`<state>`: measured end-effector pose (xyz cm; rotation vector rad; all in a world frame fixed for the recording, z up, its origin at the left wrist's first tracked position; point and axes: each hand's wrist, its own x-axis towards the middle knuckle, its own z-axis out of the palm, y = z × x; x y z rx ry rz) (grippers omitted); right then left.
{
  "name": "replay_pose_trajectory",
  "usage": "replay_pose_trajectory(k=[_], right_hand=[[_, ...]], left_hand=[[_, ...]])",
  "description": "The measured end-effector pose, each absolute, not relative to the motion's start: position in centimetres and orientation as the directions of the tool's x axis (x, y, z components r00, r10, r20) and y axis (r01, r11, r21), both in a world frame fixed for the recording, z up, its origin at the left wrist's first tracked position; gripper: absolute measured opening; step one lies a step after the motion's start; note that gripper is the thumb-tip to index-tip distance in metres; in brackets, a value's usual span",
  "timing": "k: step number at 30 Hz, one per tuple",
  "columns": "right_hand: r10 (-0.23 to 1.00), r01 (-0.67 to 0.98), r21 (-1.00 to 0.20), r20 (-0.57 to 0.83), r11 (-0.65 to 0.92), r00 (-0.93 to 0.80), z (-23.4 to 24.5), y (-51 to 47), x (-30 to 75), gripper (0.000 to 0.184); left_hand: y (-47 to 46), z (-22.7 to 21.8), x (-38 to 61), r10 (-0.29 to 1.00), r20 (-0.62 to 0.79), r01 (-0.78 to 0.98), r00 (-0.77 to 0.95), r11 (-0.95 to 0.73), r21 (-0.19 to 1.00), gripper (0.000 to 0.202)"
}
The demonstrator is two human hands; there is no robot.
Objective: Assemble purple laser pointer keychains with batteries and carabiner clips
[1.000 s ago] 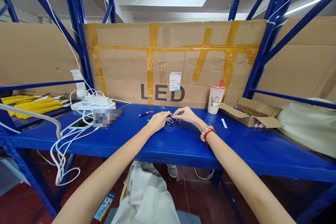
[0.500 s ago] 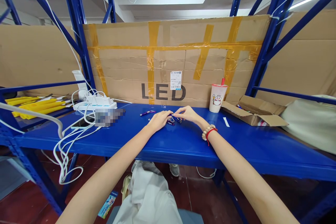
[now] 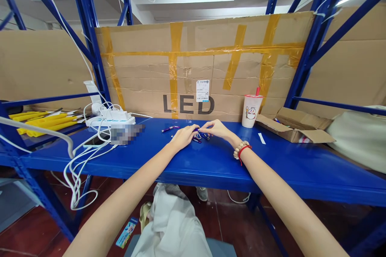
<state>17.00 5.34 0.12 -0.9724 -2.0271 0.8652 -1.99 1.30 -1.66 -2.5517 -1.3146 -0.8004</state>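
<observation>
Both my hands meet at the middle of the blue shelf. My left hand has its fingers curled over a small cluster of purple and silver keychain pieces. My right hand pinches at the same cluster from the right side. Exactly which small piece each hand grips is too small to make out. A separate purple pen-like piece lies just left of my left hand. A bead bracelet and red string sit on my right wrist.
A taped cardboard sheet marked LED backs the shelf. A drink cup and an open cardboard box stand at the right. A white power strip with cables and a phone lie at the left, yellow tools beyond.
Both hands stay on the small cluster with only slight finger shifts. The view has tilted a little, so everything sits slightly higher in the picture.
</observation>
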Motion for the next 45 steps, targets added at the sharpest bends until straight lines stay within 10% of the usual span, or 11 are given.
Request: replay_pose_trajectory(k=[45], right_hand=[[0.753, 0.199, -0.781, 0.446, 0.591, -0.484, -0.2, 6.3, 16.5, 0.054]], left_hand=[[1.0, -1.4, -1.7, 0.817, 0.427, 0.827, 0.389, -0.514, 0.230, 0.026]])
